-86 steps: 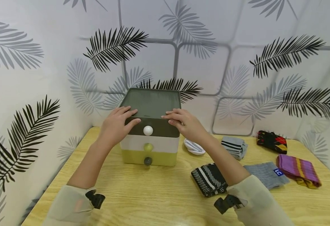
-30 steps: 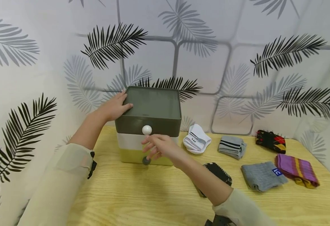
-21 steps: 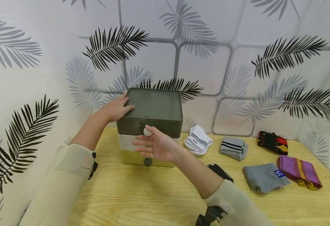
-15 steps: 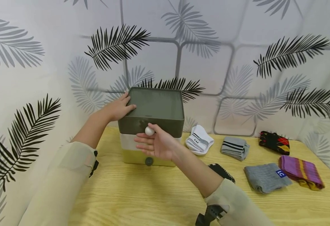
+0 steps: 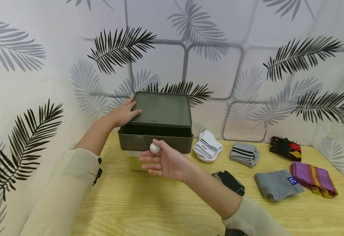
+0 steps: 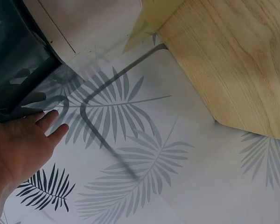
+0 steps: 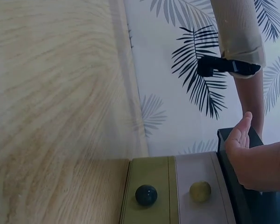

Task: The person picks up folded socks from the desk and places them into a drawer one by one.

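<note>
A small three-tier drawer box (image 5: 161,109) stands on the table, its dark grey-green top drawer (image 5: 135,141) pulled partway out. The gap behind the drawer front looks dark, and its contents are hidden. My right hand (image 5: 172,161) pinches the round white knob (image 5: 155,148) at thumb and forefinger, the other fingers extended below it. At the box's upper left edge, my left hand (image 5: 122,114) rests with fingers along the side and thumb on top. In the right wrist view, a dark knob (image 7: 146,195) and a yellow knob (image 7: 200,191) sit on the lower drawers.
Folded socks lie right of the box: a white pair (image 5: 208,146), a striped grey pair (image 5: 244,154), a black-and-red pair (image 5: 285,148), a grey pair (image 5: 278,185), a purple pair (image 5: 314,178) and a black-and-white pair (image 5: 230,182). Leaf-patterned walls (image 5: 207,72) stand behind the wooden table (image 5: 148,203).
My right hand has gone from the box top to the white knob, and the top drawer has slid out toward me. My left hand has shifted to the box's left edge.
</note>
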Available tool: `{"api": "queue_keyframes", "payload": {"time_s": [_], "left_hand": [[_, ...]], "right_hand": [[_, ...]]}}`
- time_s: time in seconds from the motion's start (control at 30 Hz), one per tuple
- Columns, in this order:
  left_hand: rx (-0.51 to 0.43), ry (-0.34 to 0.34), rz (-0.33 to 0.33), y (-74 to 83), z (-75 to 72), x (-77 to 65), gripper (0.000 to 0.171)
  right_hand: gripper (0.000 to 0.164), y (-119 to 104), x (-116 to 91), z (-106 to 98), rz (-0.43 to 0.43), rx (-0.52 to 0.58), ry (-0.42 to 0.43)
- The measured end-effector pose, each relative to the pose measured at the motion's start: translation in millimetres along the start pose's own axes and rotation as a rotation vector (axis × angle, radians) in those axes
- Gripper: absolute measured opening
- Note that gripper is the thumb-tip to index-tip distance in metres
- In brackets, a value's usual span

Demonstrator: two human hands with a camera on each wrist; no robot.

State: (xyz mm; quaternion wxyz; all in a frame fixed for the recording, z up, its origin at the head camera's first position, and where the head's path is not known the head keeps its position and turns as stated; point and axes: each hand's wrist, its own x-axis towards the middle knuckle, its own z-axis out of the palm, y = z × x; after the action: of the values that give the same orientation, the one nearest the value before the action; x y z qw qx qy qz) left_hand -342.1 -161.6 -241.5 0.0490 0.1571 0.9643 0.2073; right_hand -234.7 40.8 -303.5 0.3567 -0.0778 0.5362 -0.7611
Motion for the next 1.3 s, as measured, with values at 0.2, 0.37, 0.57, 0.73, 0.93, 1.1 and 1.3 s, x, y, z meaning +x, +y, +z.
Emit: {"api": "queue_keyframes", "payload": {"time_s": [0.2,0.37,0.57,0.73,0.93,1.1,1.3], "left_hand": [[-0.028,0.015,0.017,-0.4,-0.5,-0.5,0.065],[-0.037,0.024,0.018,0.1,-0.9,-0.3,0.064],[-0.05,0.038,0.011,0.3,-0.1,-1.2,0.064],[-0.067,0.046,0.017,-1.1,2.9,-1.7,0.064],[-0.083,0.053,0.024,-3.0,5.7,0.8,0.064],[-0.087,0.049,0.023,-3.9,6.4,1.3,0.064],[-0.096,0.046,0.024,-4.3,6.2,1.1,0.065]], "right_hand": [[0.06,8,-13,6,-0.003,0.001,-0.03],[0.058,14,-22,12,0.005,-0.001,-0.034],[0.055,20,-32,17,0.024,0.011,-0.057],[0.051,26,-41,21,0.047,0.025,-0.084],[0.044,32,-50,26,0.057,0.054,-0.109],[0.045,35,-55,28,0.075,0.065,-0.124],[0.045,38,-62,31,0.082,0.065,-0.142]]}}
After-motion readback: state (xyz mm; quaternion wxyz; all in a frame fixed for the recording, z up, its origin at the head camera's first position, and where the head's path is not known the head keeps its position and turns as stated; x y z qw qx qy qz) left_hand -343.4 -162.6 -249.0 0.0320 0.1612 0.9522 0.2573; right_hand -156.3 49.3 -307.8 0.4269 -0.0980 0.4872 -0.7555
